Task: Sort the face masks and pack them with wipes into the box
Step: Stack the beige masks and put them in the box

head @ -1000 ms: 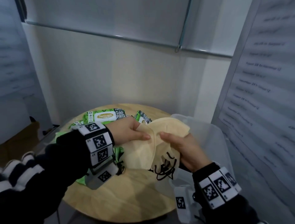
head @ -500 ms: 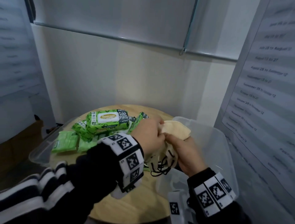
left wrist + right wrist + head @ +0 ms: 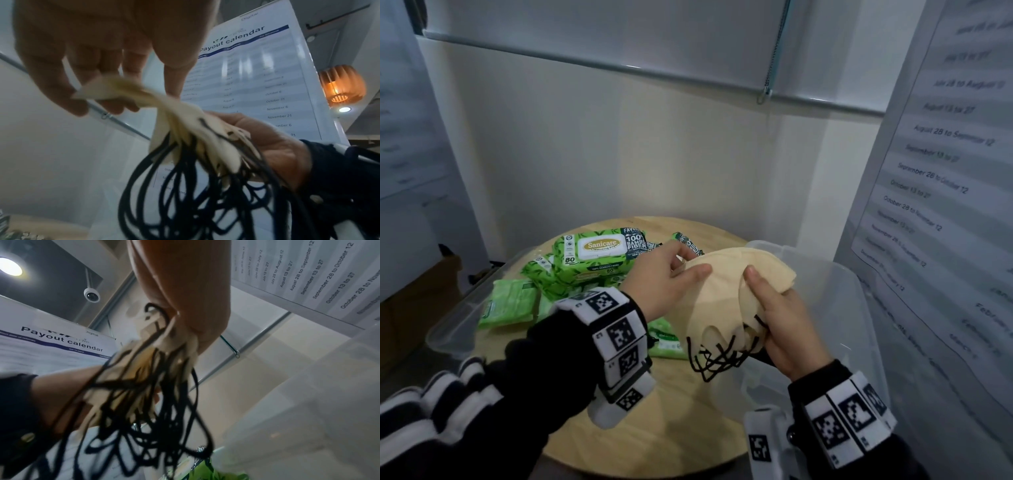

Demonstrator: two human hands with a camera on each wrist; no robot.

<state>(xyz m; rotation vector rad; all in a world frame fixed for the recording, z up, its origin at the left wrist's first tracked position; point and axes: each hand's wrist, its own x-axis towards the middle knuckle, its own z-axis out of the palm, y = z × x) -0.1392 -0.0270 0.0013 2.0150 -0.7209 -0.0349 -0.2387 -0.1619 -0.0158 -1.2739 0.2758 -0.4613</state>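
I have the masks (image 3: 726, 294) up off the surface as one cream stack, held between both hands over the near right edge of the surface, partly above the box (image 3: 859, 308). They are soft, light and floppy; I judge the stack will fan apart or slide if squeezed at one end only, so the folded body is the place to hold, not the loops (image 3: 714, 356). Those black ear loops hang in a tangle below the stack, and I expect them to snag on the box rim or on each other.

My right hand (image 3: 787, 329) grips the lower end of the stack, thumb on top and fingers wrapped beneath, close to where the loops come out. My left hand (image 3: 664, 277) pinches the upper left edge, thumb pressed on the top layer with fingers behind; the left wrist view shows the fingertips closed on a corner of the cloth.

The clear box stands at the right edge, directly under and beyond my right hand, so lowering the stack looks like a short move. The wipes (image 3: 599, 253), green packs, lie heaped at the far left of the surface (image 3: 654, 431), just behind my left hand and apart from the masks.
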